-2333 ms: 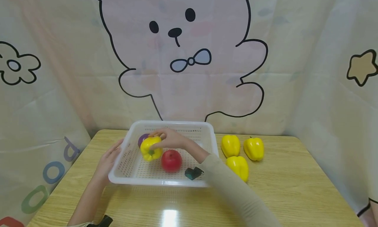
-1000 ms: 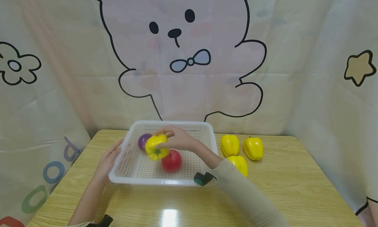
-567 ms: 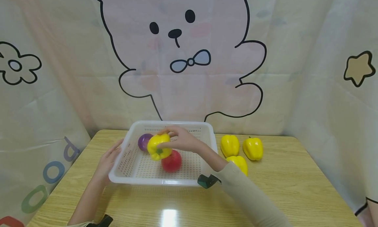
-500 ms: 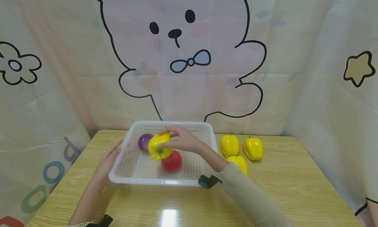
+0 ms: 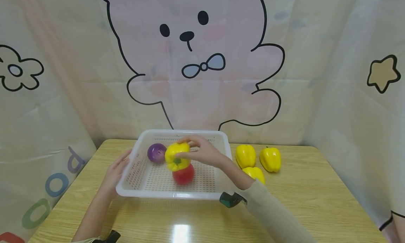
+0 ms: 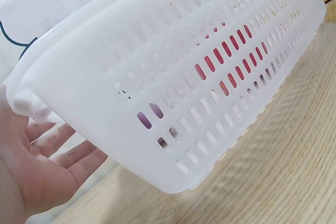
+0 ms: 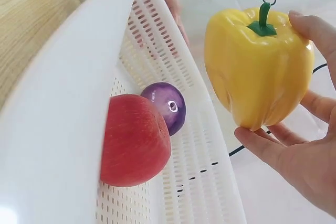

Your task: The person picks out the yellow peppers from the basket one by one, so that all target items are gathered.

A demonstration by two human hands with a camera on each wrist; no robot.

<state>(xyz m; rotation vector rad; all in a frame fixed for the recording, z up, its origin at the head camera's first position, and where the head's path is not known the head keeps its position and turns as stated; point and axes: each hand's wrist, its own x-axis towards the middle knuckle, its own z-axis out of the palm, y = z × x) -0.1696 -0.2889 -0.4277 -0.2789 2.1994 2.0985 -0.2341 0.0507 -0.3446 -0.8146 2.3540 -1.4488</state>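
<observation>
In the head view my right hand (image 5: 205, 152) holds a yellow bell pepper (image 5: 178, 155) between thumb and fingertips over the white plastic basket (image 5: 164, 194). The right wrist view shows the pepper's green stem (image 7: 264, 17) and its glossy side, with fingertips at its top and bottom. Inside the basket lie a red apple (image 5: 183, 176), partly covered by the pepper in the head view, and a round purple thing (image 7: 165, 107) beside it. My left hand (image 5: 115, 171) rests along the basket's left end, its fingers (image 6: 79, 158) extended at the outer wall below the rim.
Several more things stand on the wooden table (image 5: 310, 201): two yellow bell peppers (image 5: 245, 156) (image 5: 270, 159) side by side right of the basket, and a third pepper (image 5: 255, 174) partly hidden by my right forearm. A printed cloth (image 5: 196, 102) hangs behind the table.
My right hand has moved right inside the basket area with the yellow bell pepper, from in front of the purple thing to above the apple. My left hand has stayed at the basket's end.
</observation>
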